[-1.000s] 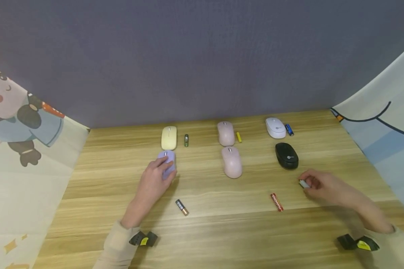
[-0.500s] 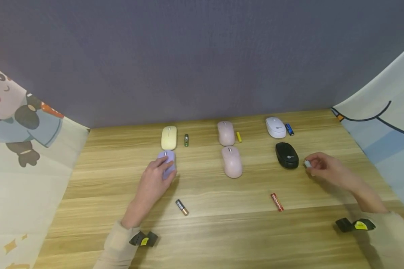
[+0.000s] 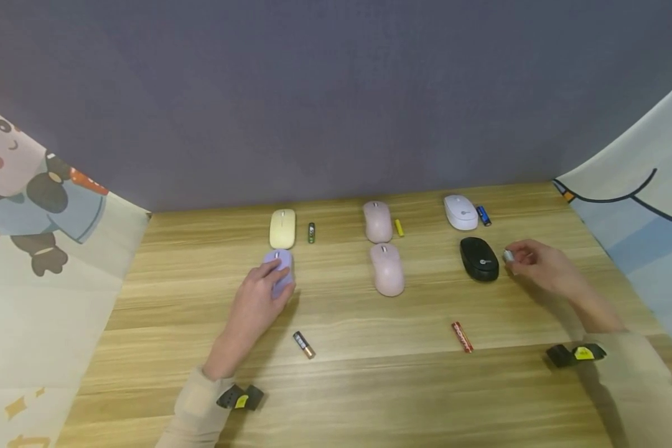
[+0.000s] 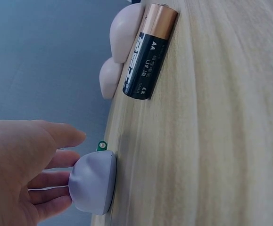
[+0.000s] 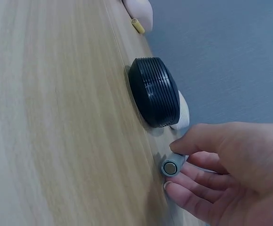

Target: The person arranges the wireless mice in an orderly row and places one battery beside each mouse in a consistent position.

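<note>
My left hand (image 3: 257, 305) rests with relaxed fingers on the purple mouse (image 4: 93, 182) at the left; the thumb lies apart from it in the left wrist view. In the right hand (image 3: 543, 267), a pale grey battery (image 5: 174, 164) is pinched between thumb and fingers, its flat end facing the right wrist camera. Close to its left sits the black mouse (image 3: 479, 259). A yellow mouse (image 3: 282, 229) stands just behind the purple one, with a green battery (image 3: 311, 233) beside it. A black-and-copper battery (image 3: 303, 345) lies right of my left forearm.
Two pink mice (image 3: 388, 270) stand in line mid-table, a small yellow battery (image 3: 399, 228) beside the rear one. A white mouse (image 3: 461, 212) and a blue battery (image 3: 484, 215) are at the back right. Nearer lies a red battery (image 3: 462, 337). A grey partition (image 3: 336, 106) borders the table (image 3: 369, 398).
My right hand has moved away from me along the table with the pale grey battery, to a spot beside the black mouse. The left hand stays on the purple mouse.
</note>
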Demonstrator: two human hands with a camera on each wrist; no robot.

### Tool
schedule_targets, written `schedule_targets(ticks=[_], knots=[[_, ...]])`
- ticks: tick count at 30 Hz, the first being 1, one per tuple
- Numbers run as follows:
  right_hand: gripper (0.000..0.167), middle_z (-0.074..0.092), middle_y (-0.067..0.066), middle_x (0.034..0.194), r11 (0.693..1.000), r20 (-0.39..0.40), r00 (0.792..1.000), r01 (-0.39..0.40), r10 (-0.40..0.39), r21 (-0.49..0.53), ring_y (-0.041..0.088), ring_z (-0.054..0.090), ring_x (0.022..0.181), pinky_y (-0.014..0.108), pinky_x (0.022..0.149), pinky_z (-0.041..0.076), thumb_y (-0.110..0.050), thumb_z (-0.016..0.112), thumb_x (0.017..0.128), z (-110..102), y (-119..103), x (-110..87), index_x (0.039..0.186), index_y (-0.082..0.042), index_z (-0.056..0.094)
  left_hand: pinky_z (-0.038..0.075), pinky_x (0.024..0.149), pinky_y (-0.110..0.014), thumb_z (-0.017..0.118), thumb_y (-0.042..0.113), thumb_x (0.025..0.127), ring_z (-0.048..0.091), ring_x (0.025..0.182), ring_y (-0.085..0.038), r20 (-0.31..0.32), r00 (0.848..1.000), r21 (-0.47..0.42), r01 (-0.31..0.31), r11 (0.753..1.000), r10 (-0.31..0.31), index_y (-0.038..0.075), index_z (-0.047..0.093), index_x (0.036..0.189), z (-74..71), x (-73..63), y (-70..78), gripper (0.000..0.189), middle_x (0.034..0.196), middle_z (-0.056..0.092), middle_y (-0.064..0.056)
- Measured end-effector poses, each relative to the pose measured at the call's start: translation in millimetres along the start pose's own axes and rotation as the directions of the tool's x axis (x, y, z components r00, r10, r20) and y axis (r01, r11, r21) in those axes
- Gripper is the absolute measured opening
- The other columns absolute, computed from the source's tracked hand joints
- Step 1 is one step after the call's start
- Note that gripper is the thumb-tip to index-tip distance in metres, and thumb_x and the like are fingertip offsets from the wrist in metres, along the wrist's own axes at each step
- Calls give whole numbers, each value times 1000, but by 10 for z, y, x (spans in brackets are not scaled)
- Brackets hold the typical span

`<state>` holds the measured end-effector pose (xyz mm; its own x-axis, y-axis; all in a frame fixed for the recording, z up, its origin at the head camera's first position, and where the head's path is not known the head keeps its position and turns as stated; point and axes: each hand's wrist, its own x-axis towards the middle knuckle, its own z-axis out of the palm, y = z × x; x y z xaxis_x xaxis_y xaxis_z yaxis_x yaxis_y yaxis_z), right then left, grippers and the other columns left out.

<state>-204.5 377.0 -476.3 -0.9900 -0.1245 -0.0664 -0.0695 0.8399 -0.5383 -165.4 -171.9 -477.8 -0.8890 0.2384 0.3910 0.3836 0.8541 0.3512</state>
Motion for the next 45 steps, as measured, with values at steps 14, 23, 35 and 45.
schedule_targets(ticks=[14, 23, 35, 45], knots=[[41, 64, 17, 101, 999, 8, 999, -47, 47, -27, 24, 60, 89, 27, 69, 48, -16, 66, 99, 41, -4, 87, 129, 11, 56, 55, 103, -55, 81, 18, 89, 65, 117, -45, -10, 1000, 11, -9, 1000, 9, -3, 74, 117, 27, -1, -2, 36, 133, 66, -26], [40, 65, 16, 100, 999, 10, 999, -43, 43, -5, 19, 58, 86, 22, 65, 46, -16, 66, 99, 58, -10, 94, 128, 11, 57, 54, 104, -55, 81, 18, 89, 65, 118, -45, -2, 1000, 2, 4, 1000, -4, -4, 74, 118, 18, 1, 3, 37, 134, 65, -26], [43, 63, 16, 102, 999, 22, 999, -48, 48, -6, 19, 58, 87, 23, 67, 46, -18, 65, 101, 54, -39, 74, 130, 11, 56, 54, 104, -56, 81, 19, 89, 64, 119, -46, 12, 1000, 1, 21, 1000, -21, -3, 73, 119, 20, -5, -3, 39, 135, 64, -27], [45, 63, 15, 103, 999, 17, 999, -51, 51, 4, 21, 57, 87, 24, 68, 46, -22, 64, 102, 61, -39, 59, 132, 10, 55, 55, 102, -55, 82, 17, 88, 66, 116, -45, -12, 1000, 3, 1, 1000, -1, -4, 74, 117, 11, -8, 1, 37, 133, 65, -27]])
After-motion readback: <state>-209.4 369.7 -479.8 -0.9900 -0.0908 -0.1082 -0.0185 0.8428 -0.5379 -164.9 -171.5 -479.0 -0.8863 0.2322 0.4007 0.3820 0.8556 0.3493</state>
